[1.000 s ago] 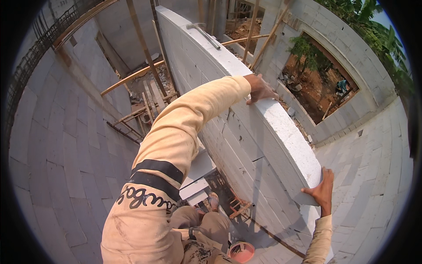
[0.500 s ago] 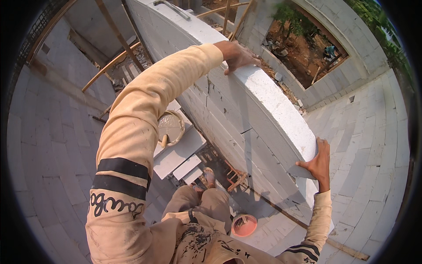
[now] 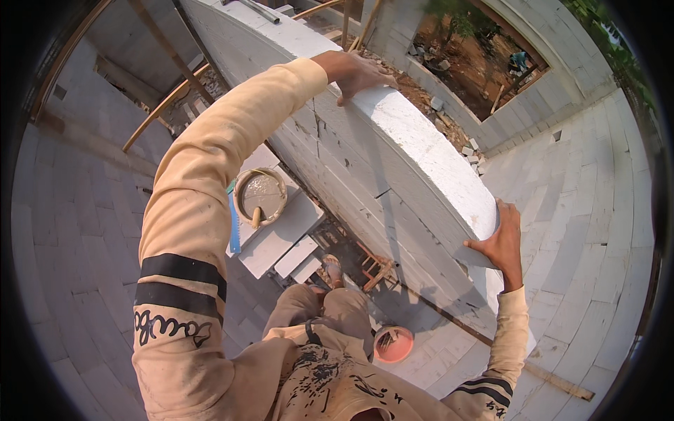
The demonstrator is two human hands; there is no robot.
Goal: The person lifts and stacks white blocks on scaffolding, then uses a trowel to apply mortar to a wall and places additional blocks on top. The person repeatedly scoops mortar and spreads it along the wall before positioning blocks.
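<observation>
A long white lightweight concrete block (image 3: 435, 151) lies on top of the block wall (image 3: 351, 165) in front of me. My left hand (image 3: 361, 76) clasps its far-left end, thumb on the near face and fingers over the top. At the near-right end, my right hand (image 3: 502, 242) wraps round the block's corner, with the thumb on the near face. Both hands are closed on the block. The joint beneath it is hard to make out.
Below left, a bucket of grey mortar (image 3: 260, 196) with a wooden-handled tool stands on stacked blocks (image 3: 281, 235), beside a blue toothed strip (image 3: 234, 224). A red bucket (image 3: 393, 344) and small wooden frame (image 3: 375, 266) are below. A metal tool (image 3: 260, 12) lies farther along the wall top.
The whole view has shifted slightly, and the blue strip beside the mortar bucket now shows. Both hands keep their hold on the block's ends.
</observation>
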